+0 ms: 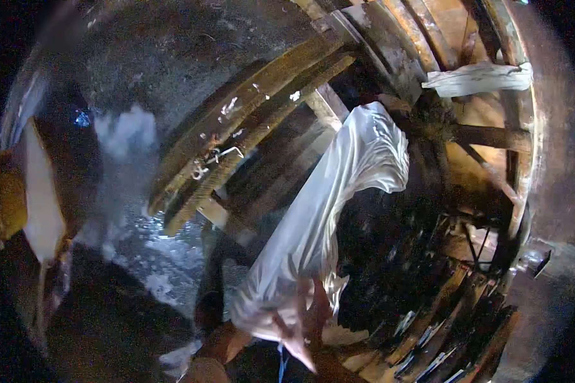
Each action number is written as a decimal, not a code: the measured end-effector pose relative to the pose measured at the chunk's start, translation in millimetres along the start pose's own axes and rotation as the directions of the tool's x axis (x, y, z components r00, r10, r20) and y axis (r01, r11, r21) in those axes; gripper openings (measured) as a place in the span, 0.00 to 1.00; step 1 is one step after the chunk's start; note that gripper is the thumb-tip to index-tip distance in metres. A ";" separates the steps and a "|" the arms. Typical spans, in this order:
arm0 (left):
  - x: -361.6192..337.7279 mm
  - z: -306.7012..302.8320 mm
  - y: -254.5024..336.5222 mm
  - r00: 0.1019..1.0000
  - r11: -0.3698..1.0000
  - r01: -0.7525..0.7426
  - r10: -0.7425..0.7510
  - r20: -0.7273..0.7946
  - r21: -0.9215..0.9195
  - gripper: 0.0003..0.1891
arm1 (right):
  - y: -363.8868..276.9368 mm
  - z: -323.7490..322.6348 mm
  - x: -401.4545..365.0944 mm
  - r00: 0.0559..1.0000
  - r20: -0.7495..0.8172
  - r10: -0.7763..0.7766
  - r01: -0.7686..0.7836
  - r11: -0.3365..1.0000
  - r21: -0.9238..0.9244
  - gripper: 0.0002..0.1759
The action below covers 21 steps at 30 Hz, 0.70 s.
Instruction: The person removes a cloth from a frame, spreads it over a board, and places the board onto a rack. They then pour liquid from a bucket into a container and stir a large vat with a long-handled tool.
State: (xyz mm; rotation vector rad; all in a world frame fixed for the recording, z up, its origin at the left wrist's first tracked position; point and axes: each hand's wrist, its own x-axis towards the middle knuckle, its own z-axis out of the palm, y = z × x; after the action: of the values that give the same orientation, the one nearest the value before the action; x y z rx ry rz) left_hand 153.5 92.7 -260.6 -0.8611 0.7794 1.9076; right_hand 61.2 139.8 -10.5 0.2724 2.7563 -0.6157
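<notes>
A long white cloth [300,242] stretches from low in the view up to the right, creased along its length, its far end bunched and drooping. At the near end my left hand [235,339] grips the cloth's lower left edge, its fingers partly covered by the fabric. Closed on the same near end is my right hand [318,309], a little to the right, dim and partly hidden by folds. A pointed corner of the cloth hangs down between my forearms.
Wooden beams [255,102] curve beside me on the left, with white scraps and a hook-like piece on them. Wet, foamy ground [166,249] lies further left. Another white cloth [479,80] hangs over a wooden bar at upper right. Wooden slats [441,332] are at lower right.
</notes>
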 end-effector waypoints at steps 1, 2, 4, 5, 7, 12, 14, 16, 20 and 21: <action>-7.7 -6.2 3.9 1.000 1.000 0.007 -0.006 -0.026 0.022 0.36 | 3.0 3.1 -0.8 0.999 0.036 0.012 -0.012 1.000 0.018 0.48; -14.2 -12.7 10.7 0.999 0.999 0.012 -0.011 -0.047 0.038 0.36 | 2.2 3.9 3.6 0.999 0.047 0.002 -0.004 0.999 0.042 0.47; -34.7 -28.5 31.6 0.996 0.995 0.017 -0.008 -0.087 0.096 0.35 | 12.2 21.7 -4.3 0.997 0.072 0.021 -0.024 0.999 0.039 0.47; -48.5 -37.9 47.9 0.994 0.992 0.013 0.001 -0.113 0.129 0.35 | 18.4 31.8 -10.5 0.997 0.071 0.025 -0.030 0.997 0.068 0.46; -79.2 -56.1 85.6 0.986 0.975 0.004 0.032 -0.161 0.221 0.34 | 14.7 19.0 -8.4 1.000 0.030 0.003 -0.005 0.997 0.071 0.44; -93.3 -22.2 200.9 0.803 0.576 -0.323 0.587 -0.105 0.751 0.33 | 31.3 -13.6 -36.2 0.990 -0.075 0.116 -0.106 0.986 0.128 0.39; -93.7 36.1 212.7 0.592 0.131 -0.466 0.781 0.198 0.875 0.33 | 72.9 -2.7 -77.4 0.951 -0.017 0.308 -0.306 0.950 0.062 0.38; -105.4 102.8 201.7 0.498 -0.280 -0.562 0.637 0.589 0.778 0.35 | 133.0 26.4 -141.9 0.936 -0.203 0.288 -0.284 0.958 0.049 0.38; -108.0 184.5 140.7 0.564 -0.713 -0.609 -0.080 0.822 0.349 0.38 | 151.3 -5.8 -190.6 0.890 -0.322 0.323 -0.358 0.932 -0.054 0.36; -109.1 183.4 130.6 0.567 -0.782 -0.550 -0.092 0.818 0.293 0.37 | 150.1 -5.5 -196.3 0.875 -0.165 0.455 -0.448 0.891 0.080 0.35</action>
State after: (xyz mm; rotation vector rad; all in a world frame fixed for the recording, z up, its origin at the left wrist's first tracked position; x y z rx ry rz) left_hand 30.9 132.3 -46.0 1.6013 2.2916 0.5621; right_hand 280.6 252.7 1.8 0.9939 2.6968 -0.5371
